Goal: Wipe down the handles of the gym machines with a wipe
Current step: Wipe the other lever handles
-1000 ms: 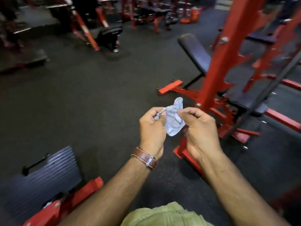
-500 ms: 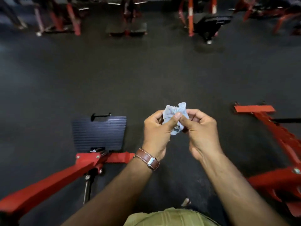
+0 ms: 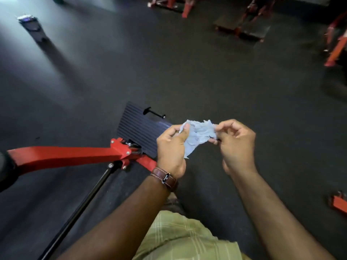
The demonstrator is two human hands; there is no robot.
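A crumpled pale blue wipe (image 3: 199, 136) is stretched between both hands in front of my chest. My left hand (image 3: 171, 149), with a brown leather watch strap at the wrist, pinches its left edge with the thumb on top. My right hand (image 3: 235, 145) pinches the right edge with fingertips. Below and left of my left hand lies a red machine arm (image 3: 65, 156) with a black ribbed footplate (image 3: 140, 132) and a thin black rod (image 3: 84, 209). No machine handle is touched by either hand.
Dark rubber floor (image 3: 225, 81) spreads ahead. More red machine frames (image 3: 185, 6) and black platforms (image 3: 242, 27) stand at the far top and right. A red frame foot (image 3: 339, 203) sits at the right edge. A black padded part (image 3: 5, 173) shows at the left edge.
My view has swung left, so the red arm and footplate now lie closer to the middle. My hands have pulled apart and the bunched wipe is spread wider between them.
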